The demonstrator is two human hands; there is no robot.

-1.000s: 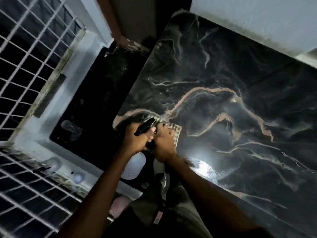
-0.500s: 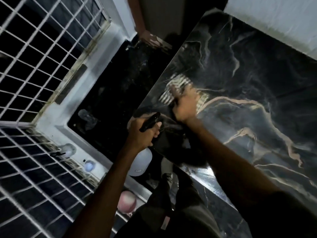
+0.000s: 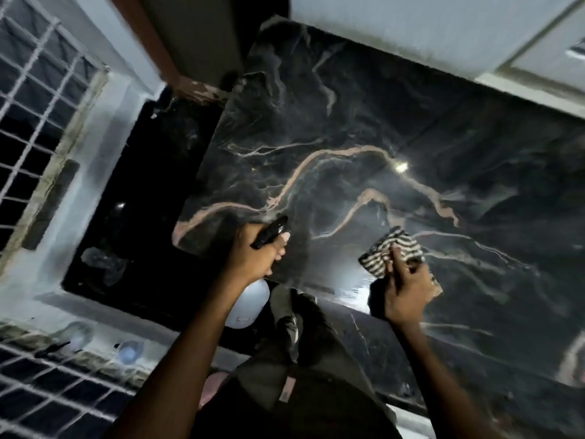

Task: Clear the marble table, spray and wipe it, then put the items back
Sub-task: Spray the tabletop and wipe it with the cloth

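Note:
The black marble table (image 3: 364, 115) with pale pink veins fills the upper right of the head view, and its top is bare. My left hand (image 3: 253, 258) grips a spray bottle by its black trigger head (image 3: 269, 232) at the table's near-left corner; the white bottle body (image 3: 245, 307) hangs below my wrist. My right hand (image 3: 406, 288) holds a striped black-and-white cloth (image 3: 391, 255) bunched at the fingertips, near the front edge of the table. I cannot tell whether the cloth touches the marble.
A dark floor (image 3: 133, 217) lies left of the table, edged by a white ledge (image 3: 95, 147) and a white metal grille (image 3: 34, 99). A white wall (image 3: 427, 30) runs behind the table. Small round objects (image 3: 128, 351) sit on the ledge at lower left.
My right hand has swept the cloth from the far-left part of the table back toward me and to the right. My left hand has kept its hold on the spray bottle.

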